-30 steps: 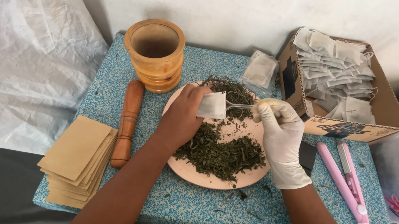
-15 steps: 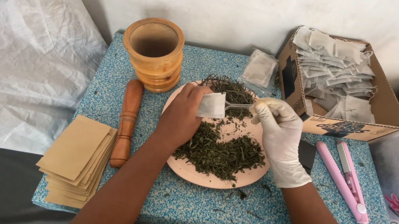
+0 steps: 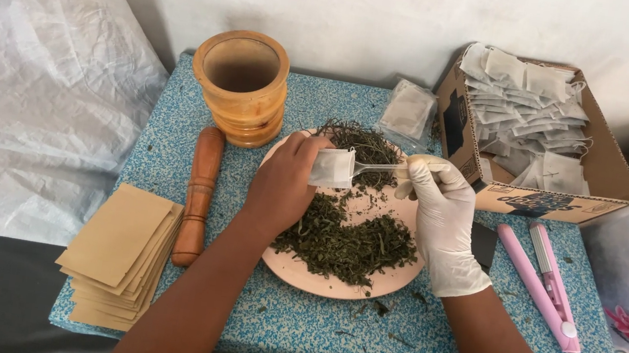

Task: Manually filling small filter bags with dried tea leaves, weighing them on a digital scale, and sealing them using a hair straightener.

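Head view, change: compared with a moment ago, almost nothing moves; the small spoon [image 3: 380, 167] is a little deeper at the mouth of the tea bag [image 3: 333, 168], so the filling seems to be in progress.
Left hand [image 3: 285, 185]: bare, over the left side of the pink plate [image 3: 333, 282]; its fingers are pinched together on the tea bag and hold it above the plate.
Right hand [image 3: 443, 218]: in a white glove, over the right edge of the plate; its fingers are closed on the spoon handle.
Dried herbs [image 3: 346, 241]: dark green, crumbly, in two heaps on the plate.
Tea bag: thin white paper, square, soft.
Mortar [image 3: 240, 86]: turned wood, round, behind the plate to the left.
Pestle [image 3: 200, 194]: smooth wood, lies left of the plate.
Brown envelopes [image 3: 118, 252]: flat paper stack, further left of the plate.
Cardboard box [image 3: 607, 170]: behind the plate to the right, full of white bags.
Pink sealer iron [image 3: 539, 283]: glossy plastic, right of the plate.
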